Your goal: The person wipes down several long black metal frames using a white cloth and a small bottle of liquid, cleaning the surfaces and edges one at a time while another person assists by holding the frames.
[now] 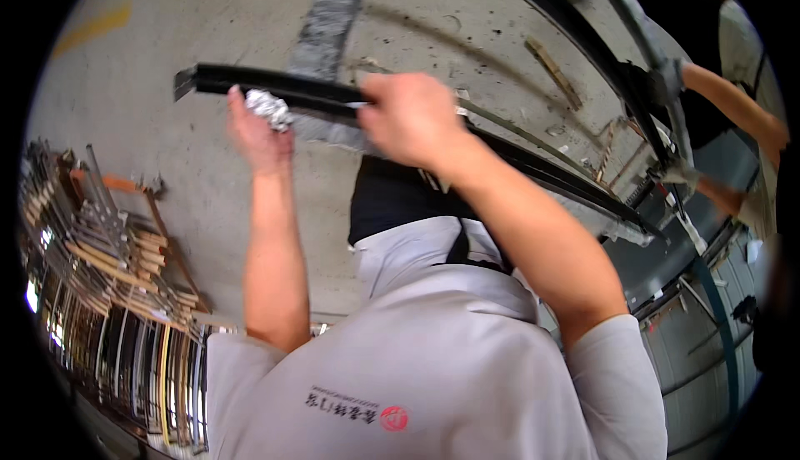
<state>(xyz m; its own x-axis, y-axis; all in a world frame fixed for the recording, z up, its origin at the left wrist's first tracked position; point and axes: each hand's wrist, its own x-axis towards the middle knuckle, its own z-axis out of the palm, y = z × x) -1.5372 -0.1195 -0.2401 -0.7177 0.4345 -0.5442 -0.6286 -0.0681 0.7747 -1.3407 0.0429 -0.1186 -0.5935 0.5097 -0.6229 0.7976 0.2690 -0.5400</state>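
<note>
A long black frame profile runs across in front of me, its cut end at the left. My left hand is turned palm up beside it, closed around a heap of small silvery-white pieces too fine to name. Its fingertips reach close to the profile; I cannot tell whether they touch. My right hand is slightly blurred over the profile farther right, with its fingers drawn together. A small pale bit shows at its fingertips, and what it pinches is hidden.
A grey wrapped support passes beneath the profile. At the right another person's arm reaches to a grey tube beside another long black profile. A wood strip lies on the floor. Racks of bars stand at the left.
</note>
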